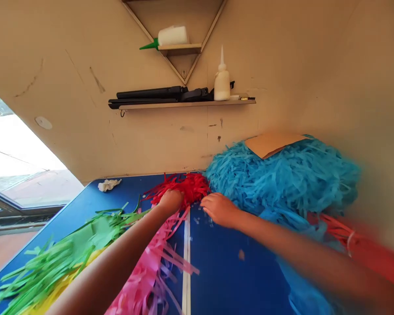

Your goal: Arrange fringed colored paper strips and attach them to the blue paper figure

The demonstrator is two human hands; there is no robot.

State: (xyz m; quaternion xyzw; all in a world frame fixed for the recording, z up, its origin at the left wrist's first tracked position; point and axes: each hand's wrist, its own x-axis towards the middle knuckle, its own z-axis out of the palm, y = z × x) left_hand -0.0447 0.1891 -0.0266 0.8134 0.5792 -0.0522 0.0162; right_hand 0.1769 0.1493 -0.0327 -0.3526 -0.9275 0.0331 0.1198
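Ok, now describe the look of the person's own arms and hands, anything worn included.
The left hand and right hand are ungloved. Both forearms are slender and bare, with no sleeve, watch or bracelet in view. Rings on the fingers cannot be made out.

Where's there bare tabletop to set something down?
Mostly bare: between the white seam and right arm, though a brown speck shows; also between the white wad and green strips. Crowded: under red strips, pink strips and blue strips.
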